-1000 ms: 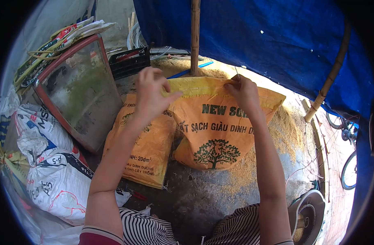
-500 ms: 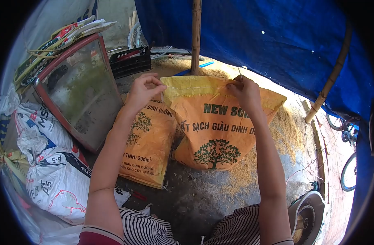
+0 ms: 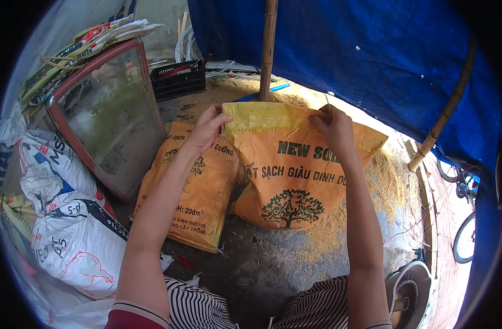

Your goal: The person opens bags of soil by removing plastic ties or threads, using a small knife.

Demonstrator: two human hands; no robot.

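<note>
An orange sack (image 3: 295, 181) with a yellow top band, "NEW SOIL"-like lettering and a green tree print stands in front of me. My left hand (image 3: 210, 129) is closed on the band's left corner, thumb against the edge. At the band's right part, my right hand (image 3: 334, 127) is closed in a pinch. From its fingertips a thin, needle-like dark piece (image 3: 329, 100) sticks up. A pale thread line runs across the band between my hands. Beneath my left forearm lies a second, similar orange sack (image 3: 207, 181), flat on the floor.
Left are white printed sacks (image 3: 75, 247) and a red-framed glass panel (image 3: 106, 115). A black crate (image 3: 177, 79) and bamboo pole (image 3: 267, 49) stand behind. Spilled grain husks (image 3: 385, 183) cover ground at right, near a grey bucket-like container (image 3: 415, 285). A blue tarp (image 3: 360, 44) hangs behind.
My left hand has shifted slightly right and down, from a fingertip pinch to a grip on the sack's corner. My right hand has moved a little right and down, still pinching.
</note>
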